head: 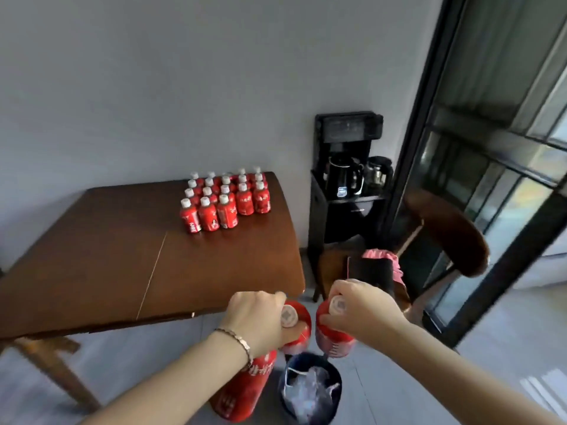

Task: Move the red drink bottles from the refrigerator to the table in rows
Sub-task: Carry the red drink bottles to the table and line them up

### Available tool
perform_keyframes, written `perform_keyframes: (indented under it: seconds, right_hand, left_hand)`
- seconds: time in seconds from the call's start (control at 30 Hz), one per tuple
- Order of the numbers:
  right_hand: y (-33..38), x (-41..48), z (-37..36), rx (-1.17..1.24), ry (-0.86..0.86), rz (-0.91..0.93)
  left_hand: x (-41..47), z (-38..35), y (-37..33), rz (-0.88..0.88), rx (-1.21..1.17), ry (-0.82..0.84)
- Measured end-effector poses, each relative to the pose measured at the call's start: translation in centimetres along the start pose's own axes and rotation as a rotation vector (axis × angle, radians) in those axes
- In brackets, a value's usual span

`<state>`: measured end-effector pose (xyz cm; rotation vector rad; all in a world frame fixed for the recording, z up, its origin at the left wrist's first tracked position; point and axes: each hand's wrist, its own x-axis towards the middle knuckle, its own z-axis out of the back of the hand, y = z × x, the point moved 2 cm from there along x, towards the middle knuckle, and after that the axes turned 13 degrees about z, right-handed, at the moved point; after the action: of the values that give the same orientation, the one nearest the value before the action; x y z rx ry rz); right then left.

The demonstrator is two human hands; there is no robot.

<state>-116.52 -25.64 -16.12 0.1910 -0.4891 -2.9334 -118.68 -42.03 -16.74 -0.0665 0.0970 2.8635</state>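
Observation:
Several red drink bottles with white caps [224,204] stand in rows at the far right of the brown wooden table [92,256]. In front of the table's near right corner, my left hand [257,317] grips the top of a red bottle [296,320] by its neck. A second red bottle [245,388] hangs below my left wrist; how it is held is hidden. My right hand [362,308] is shut around the cap end of another red bottle [336,338]. Both hands are held over the floor, short of the table's edge.
A dark bin with a plastic bag [310,391] sits on the floor under my hands. A wooden chair [445,240] with pink and black cloth stands to the right. A black stand with kettles [343,191] is by the wall, beside a glass door [491,148].

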Motion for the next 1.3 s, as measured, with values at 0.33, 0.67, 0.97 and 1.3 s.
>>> perform_keyframes:
  seconds: [0.33, 0.67, 0.97, 1.3]
  right_hand:
    - [3.1, 22.9, -1.4, 0.103, 0.082, 0.111]
    - [4.9, 41.3, -7.2, 0.208, 0.017, -0.15]
    - [3.8, 53.2, -10.6, 0.371, -0.078, -0.388]
    - [2.9, 61.5, -11.5, 0.601, -0.104, -0.406]
  left_hand:
    - [14.5, -0.1, 13.9, 0.335, -0.127, 0.0]
    - [30.2, -5.7, 26.4, 0.243, -0.149, 0.093]
    - [39.8, -8.8, 31.8, 0.044, -0.192, 0.122]
    - [43.2, -11.0, 33.3, 0.037, -0.201, 0.117]
